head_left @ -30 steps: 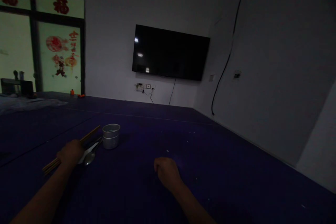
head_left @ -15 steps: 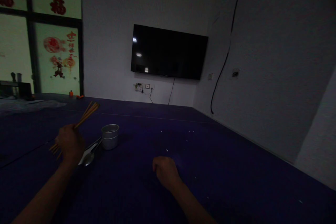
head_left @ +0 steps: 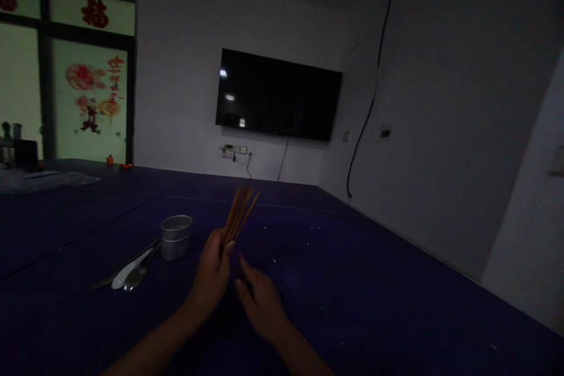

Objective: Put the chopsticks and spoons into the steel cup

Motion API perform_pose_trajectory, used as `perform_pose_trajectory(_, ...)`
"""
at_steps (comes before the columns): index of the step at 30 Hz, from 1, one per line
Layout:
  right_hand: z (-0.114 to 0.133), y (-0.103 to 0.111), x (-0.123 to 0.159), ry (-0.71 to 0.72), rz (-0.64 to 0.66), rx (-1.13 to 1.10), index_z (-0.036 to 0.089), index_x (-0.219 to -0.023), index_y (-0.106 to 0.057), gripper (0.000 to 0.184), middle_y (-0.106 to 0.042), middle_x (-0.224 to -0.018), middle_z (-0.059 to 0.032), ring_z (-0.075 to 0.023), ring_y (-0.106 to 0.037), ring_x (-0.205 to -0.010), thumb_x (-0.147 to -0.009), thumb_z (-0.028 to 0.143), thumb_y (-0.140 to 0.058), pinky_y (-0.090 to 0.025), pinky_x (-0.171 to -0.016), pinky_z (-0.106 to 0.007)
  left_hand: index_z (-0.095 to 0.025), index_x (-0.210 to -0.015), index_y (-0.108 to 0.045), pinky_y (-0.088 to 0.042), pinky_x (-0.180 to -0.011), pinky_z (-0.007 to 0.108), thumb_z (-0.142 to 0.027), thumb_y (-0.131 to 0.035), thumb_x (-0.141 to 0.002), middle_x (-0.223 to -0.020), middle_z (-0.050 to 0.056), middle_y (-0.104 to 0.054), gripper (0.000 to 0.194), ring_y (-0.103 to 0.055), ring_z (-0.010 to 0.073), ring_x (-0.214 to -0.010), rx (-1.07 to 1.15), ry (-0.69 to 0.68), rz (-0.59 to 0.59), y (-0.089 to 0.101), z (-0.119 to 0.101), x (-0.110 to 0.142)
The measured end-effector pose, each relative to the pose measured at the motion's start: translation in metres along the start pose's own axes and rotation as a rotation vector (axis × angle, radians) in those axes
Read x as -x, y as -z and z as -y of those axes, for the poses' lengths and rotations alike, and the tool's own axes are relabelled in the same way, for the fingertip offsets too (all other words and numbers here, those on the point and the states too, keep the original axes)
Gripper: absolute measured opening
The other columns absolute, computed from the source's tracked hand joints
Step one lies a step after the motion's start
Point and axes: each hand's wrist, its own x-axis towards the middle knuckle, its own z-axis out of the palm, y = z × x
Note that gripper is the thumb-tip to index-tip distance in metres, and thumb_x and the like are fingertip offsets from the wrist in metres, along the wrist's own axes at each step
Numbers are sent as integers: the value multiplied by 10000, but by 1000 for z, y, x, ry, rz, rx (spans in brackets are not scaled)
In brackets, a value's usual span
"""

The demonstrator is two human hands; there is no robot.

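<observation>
A bundle of wooden chopsticks [head_left: 238,214] stands tilted in my left hand [head_left: 212,267], which is closed around it. The upper ends fan out slightly. Close by on the right is my right hand [head_left: 262,302], thumb and fingers apart and nothing held. To the left of both hands a round metal cup [head_left: 175,239] stands upright on the dark blue table [head_left: 388,305]. Beside the cup lie a metal spoon [head_left: 136,277], a white spoon [head_left: 127,270] and a dark, thin utensil [head_left: 106,282] whose kind is hard to make out.
Small white scraps [head_left: 274,260] are scattered over the table. Clear plastic sheeting [head_left: 48,182] and small orange objects [head_left: 126,166] lie at the far left. A television [head_left: 279,94] hangs on the far wall, and a black cable [head_left: 363,135] runs down the right wall.
My left hand has brought the chopsticks rightward, past the cup, and turned them more upright. My right hand has opened and shifted slightly left, close to the left hand. The view has turned slightly.
</observation>
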Motion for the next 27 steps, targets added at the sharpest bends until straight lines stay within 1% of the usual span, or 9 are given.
perform_pose_trajectory(3, -1, -3, 0, -46, -9, -78, 210, -1414, -316, 527, -562, -1267, -100, -208, -536, -1136, -914, 332, -428, -422, -952, -367, -177, -846, -554, -440, -568, 257, -370, -522, -765, -674, -7, -560, 212, -545, 159, -637, 275, 372, 50, -17, -1, 1)
perform_pose_trajectory(5, -2, -5, -2, -63, 4, -115, 225, -1377, -388, 484, -582, -1238, -90, -208, -547, -1120, -907, 323, -449, -428, -941, -358, -171, -759, -538, -410, -530, 241, -368, -580, -695, -587, -31, -523, 212, -510, 134, -554, 406, 553, 83, -24, 9, 4)
perform_pose_trajectory(8, -4, -7, -6, -82, 40, -135, 230, -1236, -555, 364, -637, -1137, -71, -204, -584, -1052, -888, 312, -486, -440, -920, -340, -170, -683, -522, -373, -495, 228, -339, -643, -613, -525, -52, -490, 219, -465, 105, -480, 525, 737, 159, -28, 30, 11)
perform_pose_trajectory(11, -7, -8, -7, -83, 64, -129, 222, -1150, -615, 311, -631, -1147, -73, -211, -569, -1077, -882, 323, -495, -413, -958, -347, -167, -635, -521, -352, -483, 220, -307, -673, -580, -501, -59, -478, 214, -442, 87, -450, 565, 857, 221, -28, 45, 19)
perform_pose_trajectory(17, -17, -10, -4, -80, 171, -102, 195, -1116, -630, 363, -643, -1100, -87, -208, -562, -1081, -926, 397, -395, -396, -975, -349, -139, -655, -581, -410, -542, 251, -258, -690, -577, -562, -7, -576, 179, -536, 131, -529, 594, 904, 300, -28, 54, 29)
perform_pose_trajectory(19, -22, -11, -3, -87, 190, -37, 187, -1097, -639, 363, -647, -1089, -93, -217, -549, -1101, -923, 401, -403, -361, -1008, -373, -130, -675, -599, -423, -558, 252, -236, -684, -581, -591, 8, -605, 165, -558, 138, -557, 598, 882, 336, -29, 57, 30)
perform_pose_trajectory(22, -28, -12, -2, -88, 211, 41, 200, -1134, -622, 343, -627, -1151, -94, -228, -515, -1153, -915, 381, -428, -300, -1054, -417, -126, -685, -611, -422, -559, 243, -253, -669, -603, -597, 10, -612, 162, -564, 136, -569, 570, 827, 391, -28, 60, 30)
perform_pose_trajectory(24, -30, -12, -1, -90, 216, 78, 213, -1174, -599, 342, -605, -1200, -93, -237, -489, -1187, -908, 366, -447, -284, -1062, -439, -122, -702, -620, -417, -551, 239, -275, -657, -618, -595, 11, -611, 178, -563, 136, -564, 543, 796, 423, -27, 60, 30)
perform_pose_trajectory(27, -30, -12, 1, -107, 216, 124, 216, -1223, -567, 363, -574, -1252, -93, -245, -433, -1243, -906, 345, -447, -279, -1066, -452, -117, -811, -642, -442, -590, 259, -278, -623, -649, -655, 33, -649, 229, -598, 165, -619, 502, 743, 443, -25, 55, 32)
